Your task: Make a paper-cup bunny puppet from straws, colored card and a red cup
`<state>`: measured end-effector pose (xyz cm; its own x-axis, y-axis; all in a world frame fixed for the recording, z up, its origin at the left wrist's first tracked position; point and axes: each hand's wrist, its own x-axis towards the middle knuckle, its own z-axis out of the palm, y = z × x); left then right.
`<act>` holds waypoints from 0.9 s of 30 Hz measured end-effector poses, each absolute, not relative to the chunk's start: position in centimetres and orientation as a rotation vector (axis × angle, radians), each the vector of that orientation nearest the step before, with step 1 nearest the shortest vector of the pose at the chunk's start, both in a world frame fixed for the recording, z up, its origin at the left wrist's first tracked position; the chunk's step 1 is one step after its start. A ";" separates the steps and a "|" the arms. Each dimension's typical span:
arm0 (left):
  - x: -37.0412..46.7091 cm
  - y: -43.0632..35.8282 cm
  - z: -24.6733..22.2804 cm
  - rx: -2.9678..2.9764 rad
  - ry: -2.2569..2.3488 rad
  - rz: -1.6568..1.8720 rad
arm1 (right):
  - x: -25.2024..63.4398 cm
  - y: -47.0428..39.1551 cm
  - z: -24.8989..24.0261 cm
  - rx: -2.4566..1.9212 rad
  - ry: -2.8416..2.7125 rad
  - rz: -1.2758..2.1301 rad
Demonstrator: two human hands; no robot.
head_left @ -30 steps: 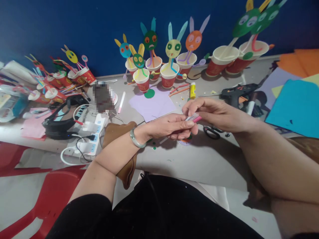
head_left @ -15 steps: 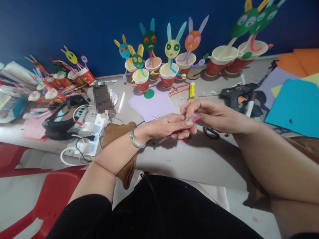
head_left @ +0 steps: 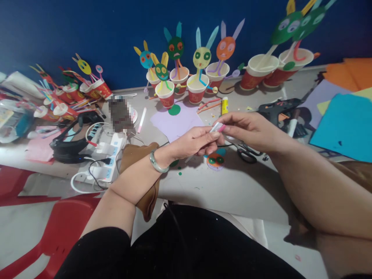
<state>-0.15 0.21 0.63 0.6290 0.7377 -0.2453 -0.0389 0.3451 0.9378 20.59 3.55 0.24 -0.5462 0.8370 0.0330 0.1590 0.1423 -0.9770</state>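
Above the table my left hand (head_left: 199,142), with a bracelet at its wrist, is closed on a white-and-pink marker (head_left: 217,127). The fingers of my right hand (head_left: 247,128) pinch the marker's pink end from the other side. Just below the hands lies an orange paper face (head_left: 215,161) with green eyes, partly covered by my left hand. Black scissors (head_left: 247,155) rest under my right hand. A lilac sheet (head_left: 177,122) with a green paper circle (head_left: 174,110) on it is beyond my left hand.
Paper cups (head_left: 196,94) with paper bunny faces line the blue wall. A glue stick (head_left: 224,105) stands behind my right hand, a glue gun (head_left: 276,110) and blue paper (head_left: 345,128) lie right. Left are a power strip (head_left: 112,166), a black headset (head_left: 68,149) and another marker (head_left: 142,120).
The marker has turned in my hands and shows more of its white part. My hands have shifted slightly, uncovering more of the orange face and the scissors.
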 end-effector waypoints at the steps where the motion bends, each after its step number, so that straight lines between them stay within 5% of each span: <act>1: -0.1 0.2 0.5 1.119 0.752 0.586 | 20.6 3.5 0.3 -0.956 -1.818 1.436; 27: 0.1 0.7 0.6 1.080 0.867 0.879 | 20.6 3.3 1.0 -1.075 -1.559 1.558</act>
